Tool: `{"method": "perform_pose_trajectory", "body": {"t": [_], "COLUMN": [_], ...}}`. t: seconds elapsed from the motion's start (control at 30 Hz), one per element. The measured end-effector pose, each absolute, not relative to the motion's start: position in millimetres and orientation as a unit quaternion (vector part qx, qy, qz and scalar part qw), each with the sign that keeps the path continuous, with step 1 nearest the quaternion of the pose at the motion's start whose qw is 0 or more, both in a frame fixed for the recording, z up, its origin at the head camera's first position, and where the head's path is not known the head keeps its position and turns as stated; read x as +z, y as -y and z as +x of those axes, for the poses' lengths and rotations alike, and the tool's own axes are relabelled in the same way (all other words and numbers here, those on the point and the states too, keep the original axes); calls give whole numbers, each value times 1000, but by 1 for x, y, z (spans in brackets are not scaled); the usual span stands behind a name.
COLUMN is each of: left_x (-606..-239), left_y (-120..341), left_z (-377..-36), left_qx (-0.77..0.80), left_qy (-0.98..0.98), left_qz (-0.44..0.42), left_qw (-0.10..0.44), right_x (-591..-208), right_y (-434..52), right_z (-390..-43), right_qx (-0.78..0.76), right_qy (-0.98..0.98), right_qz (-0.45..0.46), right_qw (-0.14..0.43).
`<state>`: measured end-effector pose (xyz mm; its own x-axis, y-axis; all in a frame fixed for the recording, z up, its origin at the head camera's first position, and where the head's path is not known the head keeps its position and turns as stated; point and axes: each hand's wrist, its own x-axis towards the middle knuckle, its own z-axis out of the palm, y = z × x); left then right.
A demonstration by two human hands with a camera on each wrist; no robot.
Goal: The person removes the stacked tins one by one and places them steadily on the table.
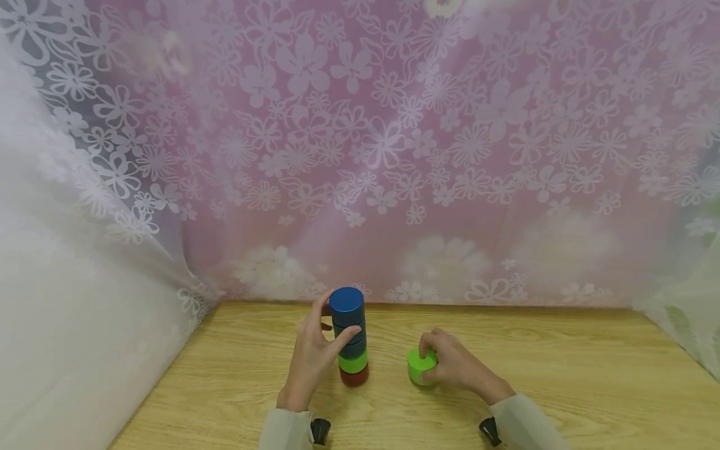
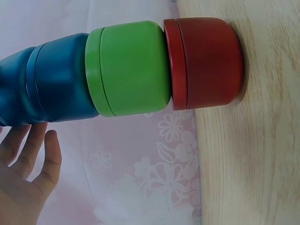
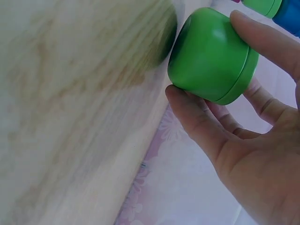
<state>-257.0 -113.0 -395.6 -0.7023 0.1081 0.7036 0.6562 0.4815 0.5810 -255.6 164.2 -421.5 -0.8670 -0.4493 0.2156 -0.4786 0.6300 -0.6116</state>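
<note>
A stack of round lidded tins stands upright on the table: a red tin [image 2: 206,63] at the bottom, a green tin [image 2: 131,68] on it, blue tins [image 1: 347,304] above. My left hand [image 1: 312,356] holds the blue part of the stack, thumb across the front and fingers round the far side. To the right of the stack, my right hand [image 1: 452,365] grips a second green tin [image 3: 213,56] between thumb and fingers. That tin is at or just over the tabletop; whether it touches I cannot tell. The left wrist view cuts off the top of the stack.
The wooden table [image 1: 225,375] ends at a pink curtain [image 1: 388,156] with white flowers, close behind the stack. Pale sheeting [image 1: 84,300] hangs at the left side. A black wrist strap piece [image 1: 320,431] shows beside the left sleeve, another [image 1: 490,431] beside the right.
</note>
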Motion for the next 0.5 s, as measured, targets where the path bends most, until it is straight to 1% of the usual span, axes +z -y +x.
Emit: {"method": "perform_pose_trajectory", "body": {"t": [0.2, 0.5], "left_x": [-395, -395], "left_y": [112, 113], "left_z": [-258, -257], "left_qx": [-457, -460], "left_qy": [802, 802], "left_qz": [-237, -237], "left_qw": [301, 297], "right_x": [-423, -423], "right_y": [-164, -165], "right_z": [-255, -255], "right_qx": [342, 334], "right_qy": [906, 901], "right_qz": [250, 276], "right_qw": [19, 21]}}
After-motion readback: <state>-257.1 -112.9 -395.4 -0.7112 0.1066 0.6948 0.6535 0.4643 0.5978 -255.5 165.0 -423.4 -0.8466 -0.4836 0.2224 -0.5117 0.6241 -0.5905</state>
